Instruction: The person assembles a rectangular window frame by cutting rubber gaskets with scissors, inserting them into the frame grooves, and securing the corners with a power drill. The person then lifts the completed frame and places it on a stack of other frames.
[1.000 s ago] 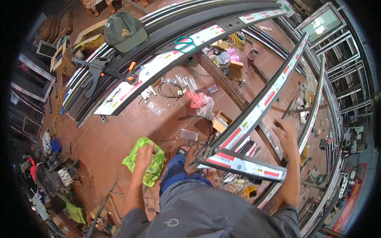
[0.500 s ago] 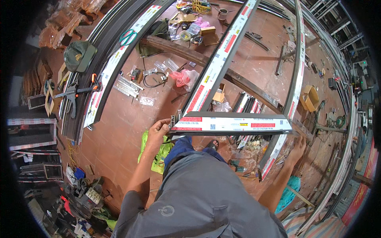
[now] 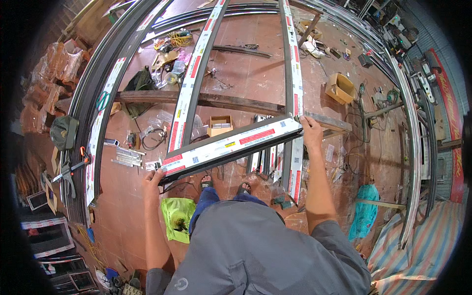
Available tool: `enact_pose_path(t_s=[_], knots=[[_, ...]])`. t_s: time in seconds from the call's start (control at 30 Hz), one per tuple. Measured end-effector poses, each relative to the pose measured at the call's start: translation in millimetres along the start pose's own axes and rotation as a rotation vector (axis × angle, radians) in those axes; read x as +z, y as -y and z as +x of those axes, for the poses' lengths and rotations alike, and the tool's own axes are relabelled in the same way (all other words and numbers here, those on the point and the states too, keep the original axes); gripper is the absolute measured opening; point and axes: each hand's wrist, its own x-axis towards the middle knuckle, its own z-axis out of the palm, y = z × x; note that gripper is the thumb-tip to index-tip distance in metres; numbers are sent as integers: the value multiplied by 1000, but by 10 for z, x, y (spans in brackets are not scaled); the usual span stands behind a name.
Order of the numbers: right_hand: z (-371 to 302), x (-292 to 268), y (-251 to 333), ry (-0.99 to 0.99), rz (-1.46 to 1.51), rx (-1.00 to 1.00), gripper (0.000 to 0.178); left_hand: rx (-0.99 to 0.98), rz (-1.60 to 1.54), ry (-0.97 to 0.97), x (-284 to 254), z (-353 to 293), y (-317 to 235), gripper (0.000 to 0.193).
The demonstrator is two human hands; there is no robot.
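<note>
A short dark metal frame profile, covered with white and red protective film, lies crosswise in front of me, its right end farther away than its left. My left hand is closed around its left end, at the corner by a long film-covered profile. My right hand pinches the right end, which rests over a second long profile. That second profile runs on toward me past the crosspiece. The inside of both corners is too small to make out.
A brown metal beam passes under the long profiles. More long profiles stand on the left, with a clamp and a cap. A cardboard box, a lime-green bag and a teal bag lie on the floor.
The crosspiece has gone from nearly level to tilted, its right end swung away from me. My right hand, earlier low beside that end, now grips it. My view has shifted too.
</note>
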Motion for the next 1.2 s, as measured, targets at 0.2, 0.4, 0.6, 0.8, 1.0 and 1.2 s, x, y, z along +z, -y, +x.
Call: enact_pose_path(t_s=[0.2, 0.4, 0.6, 0.8, 1.0, 1.2], knots=[[-353, -233, -37, 92, -15, 96, 52, -88, -136, -55, -109, -326, -46, 29], [-1057, -674, -281, 217, 24, 220, 56, -99, -77, 52, -401, -784, -4, 37], [-2100, -1018, -405, 72, 893, 587, 75, -10, -182, 183, -913, -815, 249, 43], [-3319, -663, -444, 80, 1587, 684, 88, -54, -135, 303, -1529, -722, 591, 43], [-3915, -92, -610, -72, 1807, 561, 85, -144, -23, 336, -1541, -644, 600, 35], [-3696, 119, -346, -326, 1518, 519, 72, -135, 19, 391, -1397, -541, 719, 30]])
